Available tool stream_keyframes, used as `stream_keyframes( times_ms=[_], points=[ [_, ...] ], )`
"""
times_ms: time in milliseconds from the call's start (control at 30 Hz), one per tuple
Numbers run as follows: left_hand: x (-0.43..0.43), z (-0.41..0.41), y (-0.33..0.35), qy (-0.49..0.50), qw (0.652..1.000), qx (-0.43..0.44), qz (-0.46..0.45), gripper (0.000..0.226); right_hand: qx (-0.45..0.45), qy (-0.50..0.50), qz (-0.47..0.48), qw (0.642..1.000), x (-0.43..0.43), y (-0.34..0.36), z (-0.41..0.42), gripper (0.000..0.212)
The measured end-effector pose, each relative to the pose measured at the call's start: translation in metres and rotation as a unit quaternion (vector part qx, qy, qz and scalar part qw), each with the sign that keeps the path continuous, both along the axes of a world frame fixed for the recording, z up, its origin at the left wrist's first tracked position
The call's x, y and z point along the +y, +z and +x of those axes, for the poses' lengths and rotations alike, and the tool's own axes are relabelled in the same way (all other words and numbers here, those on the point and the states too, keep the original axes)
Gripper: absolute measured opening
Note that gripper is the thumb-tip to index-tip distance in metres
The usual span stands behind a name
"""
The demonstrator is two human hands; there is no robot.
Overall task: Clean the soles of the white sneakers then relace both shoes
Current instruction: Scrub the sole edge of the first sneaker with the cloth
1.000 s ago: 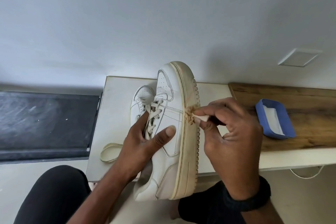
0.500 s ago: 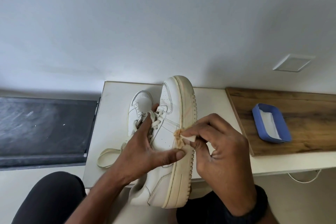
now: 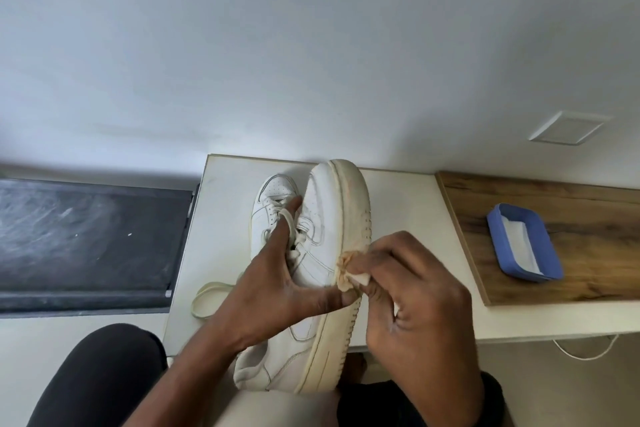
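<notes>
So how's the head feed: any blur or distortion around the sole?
Head view: even, soft light, no glare; the sole and wipe read sharp enough; the right hand is slightly soft; wide-angle bending shows along the table edges.

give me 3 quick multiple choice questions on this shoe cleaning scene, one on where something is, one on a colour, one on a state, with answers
1. Where is the tray?
A. on the wooden board
B. on the floor
C. under the held shoe

2. What colour is the tray?
A. red
B. blue
C. green

3. What is the right hand doing?
A. resting open on the table
B. tying a lace
C. pinching a wipe against the sole

Answers:
1. A, it sits on the wooden board at right.
2. B, its walls are blue.
3. C, the wipe touches the sole of the shoe that the left hand grips.
</notes>
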State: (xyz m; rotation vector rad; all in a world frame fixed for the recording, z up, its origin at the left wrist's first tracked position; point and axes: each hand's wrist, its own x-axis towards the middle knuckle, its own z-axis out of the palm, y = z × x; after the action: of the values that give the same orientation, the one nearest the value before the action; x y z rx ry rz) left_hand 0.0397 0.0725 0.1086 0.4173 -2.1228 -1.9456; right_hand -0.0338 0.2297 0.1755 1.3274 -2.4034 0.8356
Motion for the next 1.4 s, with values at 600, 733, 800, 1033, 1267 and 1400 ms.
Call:
stream_keyframes(
  times_ms=[600, 733, 800, 1033, 1267, 1400],
  points=[
    [0.004, 0.001, 0.002, 0.034, 0.999, 0.0, -0.035, 0.091, 0.023, 0.021, 0.041, 0.999, -0.011, 0.013, 0.001, 0.027],
    [0.004, 0.001, 0.005, 0.037, 0.999, 0.006, -0.035, 0.092, 0.012, 0.023, 0.013, 1.0, -0.009, 0.012, 0.0, 0.023],
    [0.005, 0.001, 0.006, 0.037, 0.999, 0.005, -0.032, 0.091, 0.02, -0.007, -0.016, 1.0, -0.011, 0.017, -0.008, 0.015],
    [-0.001, 0.004, 0.004, 0.009, 1.0, -0.006, -0.022, 0.116, -0.02, -0.056, -0.056, 0.997, -0.015, 0.026, -0.024, 0.025],
    [-0.001, 0.005, 0.013, 0.021, 1.0, -0.021, 0.002, 0.076, -0.007, 0.012, -0.01, 1.0, -0.009, 0.019, 0.004, 0.015],
    [-0.001, 0.005, 0.014, 0.03, 0.999, -0.03, -0.032, 0.086, 0.009, 0.021, 0.0, 1.0, -0.003, 0.018, 0.003, 0.018]
  ],
)
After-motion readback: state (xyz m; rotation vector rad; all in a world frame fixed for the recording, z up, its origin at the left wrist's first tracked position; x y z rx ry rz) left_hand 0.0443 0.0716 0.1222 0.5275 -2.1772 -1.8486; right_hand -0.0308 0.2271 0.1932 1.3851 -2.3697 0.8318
